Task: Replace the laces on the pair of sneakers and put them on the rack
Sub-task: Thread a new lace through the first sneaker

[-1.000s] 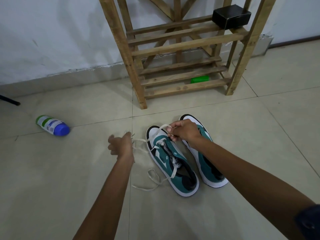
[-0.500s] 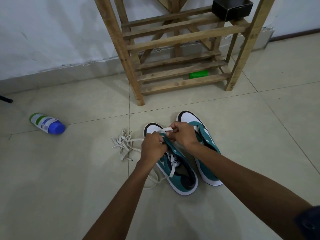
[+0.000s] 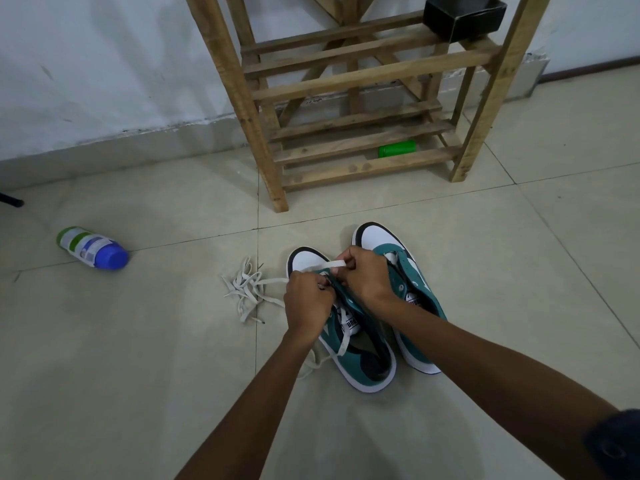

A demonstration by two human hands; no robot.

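Note:
Two teal, white and black sneakers stand side by side on the tiled floor, toes toward the rack: the left sneaker (image 3: 363, 362) and the right sneaker (image 3: 420, 296). Both hands work over the left sneaker's eyelets. My right hand (image 3: 363, 275) pinches a flat white lace (image 3: 325, 265) stretched across the toe. My left hand (image 3: 306, 303) grips the sneaker's teal eyelet edge beside the lace. A loose bundle of white lace (image 3: 246, 289) lies on the floor to the left of the shoes. The wooden rack (image 3: 349, 74) stands against the wall behind.
A white bottle with a blue cap (image 3: 91, 247) lies on its side at the left. A green cylinder (image 3: 396, 148) rests on the rack's lowest shelf, and a black box (image 3: 464, 15) sits on an upper shelf. A dark object (image 3: 10, 199) pokes in at the far left.
My left hand let go of the lace bundle on the floor at the left and came over to the left sneaker. My right hand stayed at the toe holding the lace.

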